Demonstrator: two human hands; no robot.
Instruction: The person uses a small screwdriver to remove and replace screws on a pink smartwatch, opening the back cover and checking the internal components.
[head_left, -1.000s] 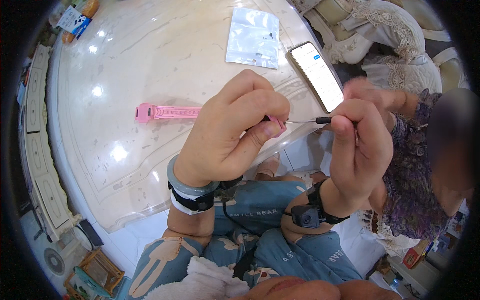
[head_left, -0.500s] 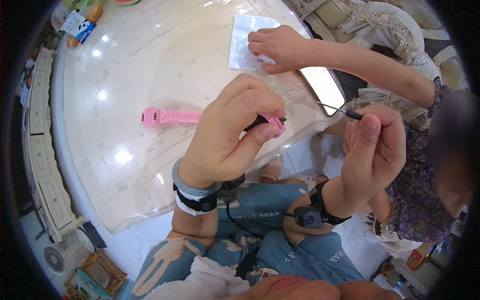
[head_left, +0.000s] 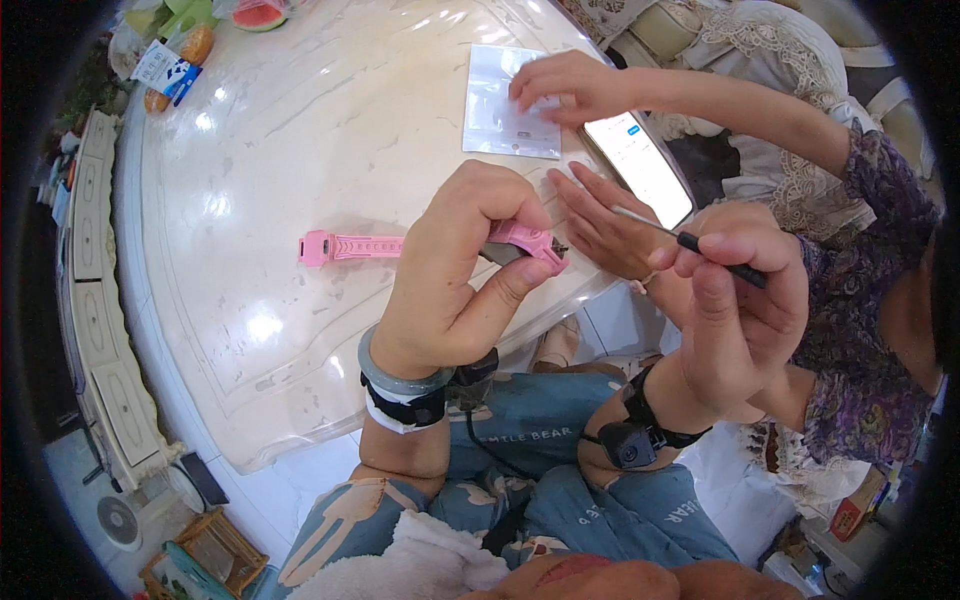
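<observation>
Left hand (head_left: 455, 270) above table (head_left: 260, 170), thumb and curled fingers pinching pink watch piece (head_left: 535, 245) at hand's 2–3 o'clock. Right hand (head_left: 745, 300) at left's 3 o'clock, fingertips gripping screwdriver (head_left: 690, 242), tip toward 10, apart from piece. Pink strap (head_left: 355, 248) at left hand's 9. Co-worker's hands: one (head_left: 570, 88), fingers loosely bent, over pouch (head_left: 490, 110) around 12–1; other (head_left: 610, 230), fingers extended, beside phone (head_left: 655, 180) at 2.

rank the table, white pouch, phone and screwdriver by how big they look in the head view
1. Table
2. White pouch, partly hidden by another person's hand
3. Phone
4. Screwdriver, thin, in the right hand; smallest though it seems nearer the camera
</observation>
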